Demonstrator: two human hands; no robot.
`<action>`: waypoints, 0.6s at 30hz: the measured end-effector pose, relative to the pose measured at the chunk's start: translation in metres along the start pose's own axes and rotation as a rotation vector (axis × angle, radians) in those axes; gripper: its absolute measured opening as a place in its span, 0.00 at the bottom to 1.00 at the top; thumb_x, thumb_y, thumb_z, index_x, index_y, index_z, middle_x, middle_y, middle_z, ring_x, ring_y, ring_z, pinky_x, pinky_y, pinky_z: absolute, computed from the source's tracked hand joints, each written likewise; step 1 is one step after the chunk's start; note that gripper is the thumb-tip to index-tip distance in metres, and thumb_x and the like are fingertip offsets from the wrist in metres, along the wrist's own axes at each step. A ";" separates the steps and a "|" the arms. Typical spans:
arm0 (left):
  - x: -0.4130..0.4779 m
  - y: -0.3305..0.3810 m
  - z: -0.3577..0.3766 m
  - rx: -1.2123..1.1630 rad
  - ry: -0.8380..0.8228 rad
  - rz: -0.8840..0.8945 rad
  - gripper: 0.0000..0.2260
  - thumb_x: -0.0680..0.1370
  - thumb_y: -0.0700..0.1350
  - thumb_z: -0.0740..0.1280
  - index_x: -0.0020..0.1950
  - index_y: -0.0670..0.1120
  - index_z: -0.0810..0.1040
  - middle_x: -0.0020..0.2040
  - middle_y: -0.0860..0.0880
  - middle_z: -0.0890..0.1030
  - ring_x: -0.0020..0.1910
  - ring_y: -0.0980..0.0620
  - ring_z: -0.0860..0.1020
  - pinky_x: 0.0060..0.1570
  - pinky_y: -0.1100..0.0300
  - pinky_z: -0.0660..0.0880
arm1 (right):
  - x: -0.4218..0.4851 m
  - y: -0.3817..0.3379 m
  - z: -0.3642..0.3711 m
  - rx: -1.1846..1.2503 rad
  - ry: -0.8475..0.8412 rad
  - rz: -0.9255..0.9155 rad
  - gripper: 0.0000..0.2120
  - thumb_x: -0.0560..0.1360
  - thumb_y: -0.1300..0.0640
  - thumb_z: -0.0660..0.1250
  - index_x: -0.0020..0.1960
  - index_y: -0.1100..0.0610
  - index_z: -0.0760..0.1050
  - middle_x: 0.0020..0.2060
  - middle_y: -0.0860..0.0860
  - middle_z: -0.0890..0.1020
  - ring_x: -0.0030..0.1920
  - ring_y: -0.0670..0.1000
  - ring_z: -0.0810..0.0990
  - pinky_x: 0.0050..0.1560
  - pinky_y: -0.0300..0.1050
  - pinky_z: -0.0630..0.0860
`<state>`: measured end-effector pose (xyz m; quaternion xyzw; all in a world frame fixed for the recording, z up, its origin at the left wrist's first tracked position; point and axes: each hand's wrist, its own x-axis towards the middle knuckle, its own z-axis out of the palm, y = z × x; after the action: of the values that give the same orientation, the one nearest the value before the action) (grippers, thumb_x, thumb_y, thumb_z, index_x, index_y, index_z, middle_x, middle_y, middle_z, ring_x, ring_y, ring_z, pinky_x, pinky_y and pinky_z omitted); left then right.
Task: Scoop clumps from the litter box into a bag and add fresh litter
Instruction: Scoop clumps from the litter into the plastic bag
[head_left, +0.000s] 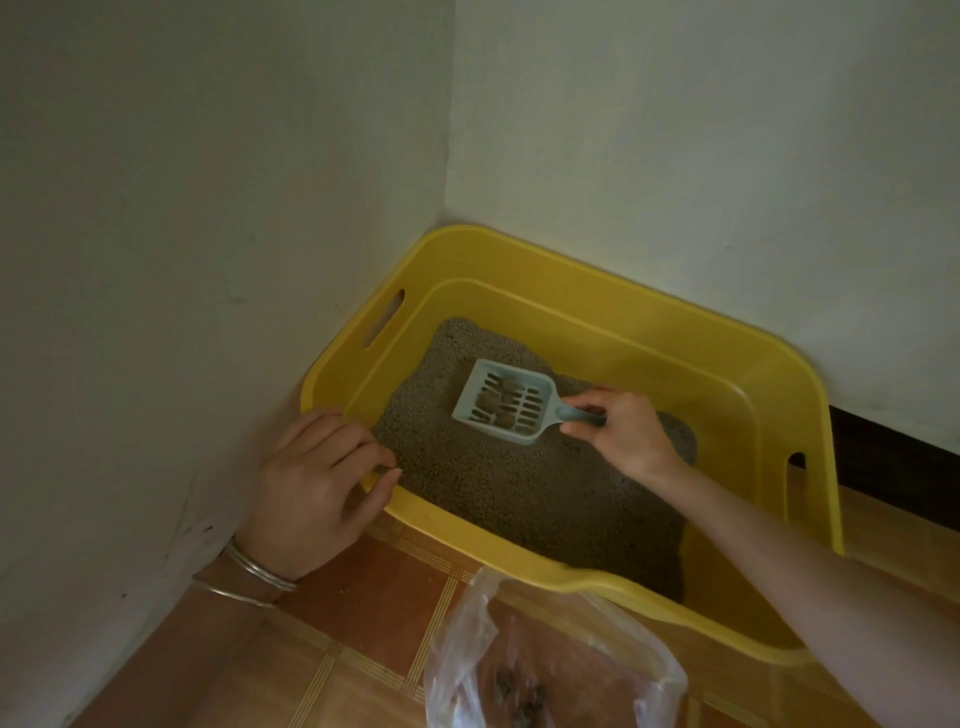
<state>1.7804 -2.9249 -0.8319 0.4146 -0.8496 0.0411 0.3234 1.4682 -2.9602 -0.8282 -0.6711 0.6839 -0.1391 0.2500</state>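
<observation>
Head view: judged partway through the scooping. Pinching the handle of a pale blue slotted scoop (543, 402) between thumb and fingers (582, 402) of the right hand (618, 431), with the pan held over the grey litter (519, 483) in the far-left part of a yellow litter box (649, 312) tucked into a wall corner. Carrying several brown clumps (501, 405) in the pan, not yet tipped out. Left hand (317, 488) curled over the box's near-left rim corner, fingers bent across the top edge and thumb at the near side, steadying the box. Firmness of that hold hard to judge in the dim light. Two thin bangles (254, 577) at the left wrist.

Just in front of the box's near rim, on the tiled floor (363, 597), a clear plastic bag (467, 649) with its mouth open upward. A few dark lumps (519, 696) already inside, so at least one load judged done.

Left to do: bring this load across the near rim and tip it into the bag, then comb the rest of the litter for further clumps, none plainly showing on the surface. After that, topping up with fresh litter. No sack or container of fresh litter anywhere in view.
</observation>
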 end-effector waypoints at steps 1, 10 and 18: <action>0.000 0.000 -0.001 0.000 -0.007 0.003 0.09 0.75 0.47 0.67 0.38 0.45 0.82 0.36 0.50 0.79 0.38 0.49 0.77 0.55 0.55 0.71 | -0.006 -0.001 -0.005 -0.001 0.009 0.005 0.15 0.70 0.56 0.72 0.56 0.54 0.79 0.52 0.49 0.81 0.46 0.44 0.75 0.49 0.37 0.69; -0.006 0.010 -0.013 -0.027 -0.143 0.040 0.09 0.76 0.48 0.65 0.44 0.46 0.82 0.44 0.50 0.81 0.46 0.48 0.79 0.52 0.54 0.72 | -0.108 -0.009 -0.092 0.030 0.063 -0.008 0.14 0.66 0.56 0.74 0.51 0.49 0.81 0.45 0.44 0.81 0.47 0.42 0.78 0.45 0.32 0.72; -0.011 0.038 -0.023 -0.078 -0.322 0.143 0.12 0.77 0.50 0.61 0.50 0.47 0.81 0.49 0.50 0.81 0.53 0.50 0.77 0.53 0.58 0.68 | -0.204 -0.038 -0.117 0.022 -0.047 -0.098 0.16 0.63 0.52 0.73 0.49 0.40 0.78 0.46 0.37 0.78 0.46 0.38 0.78 0.46 0.30 0.72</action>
<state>1.7700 -2.8847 -0.8129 0.3416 -0.9186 -0.0358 0.1953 1.4334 -2.7778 -0.6783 -0.7041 0.6426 -0.1430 0.2663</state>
